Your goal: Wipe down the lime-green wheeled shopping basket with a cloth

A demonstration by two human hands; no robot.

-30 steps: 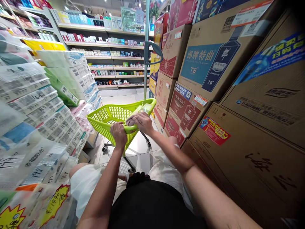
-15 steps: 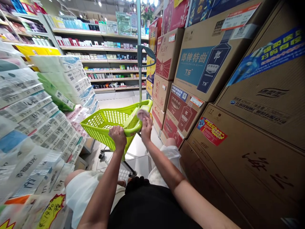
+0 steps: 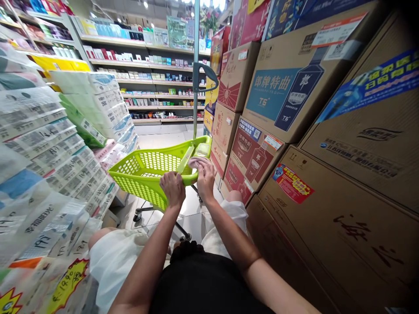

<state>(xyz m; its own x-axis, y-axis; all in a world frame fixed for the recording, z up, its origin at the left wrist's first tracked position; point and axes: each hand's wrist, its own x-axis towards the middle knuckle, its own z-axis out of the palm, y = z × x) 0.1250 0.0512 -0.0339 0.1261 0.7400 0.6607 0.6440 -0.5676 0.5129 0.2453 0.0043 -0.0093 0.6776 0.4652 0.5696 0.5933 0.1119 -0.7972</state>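
A lime-green plastic shopping basket on wheels (image 3: 137,183) stands in front of me, with a tall upright pole (image 3: 196,109) and a dark grey handle (image 3: 205,77) rising from its far side. My left hand (image 3: 173,188) is closed over the basket's near rim. A pale pinkish-grey cloth (image 3: 196,162) is bunched against the rim's right end. My right hand (image 3: 205,174) has its fingers closed on that cloth, pressing it to the green plastic. Part of the cloth is hidden behind the fingers. No goods show inside the basket's visible part.
Wrapped paper packs (image 3: 62,148) are piled high along the left. Stacked cardboard cartons (image 3: 271,96) form a wall close on the right. Across the tiled floor (image 3: 163,130), shelves (image 3: 153,83) hold small boxes and bottles. A basket wheel (image 3: 137,216) sits near my legs.
My right hand has lowered slightly with the cloth, which now lies lower on the rim. My left hand has slid right along the rim. The view has shifted a little.
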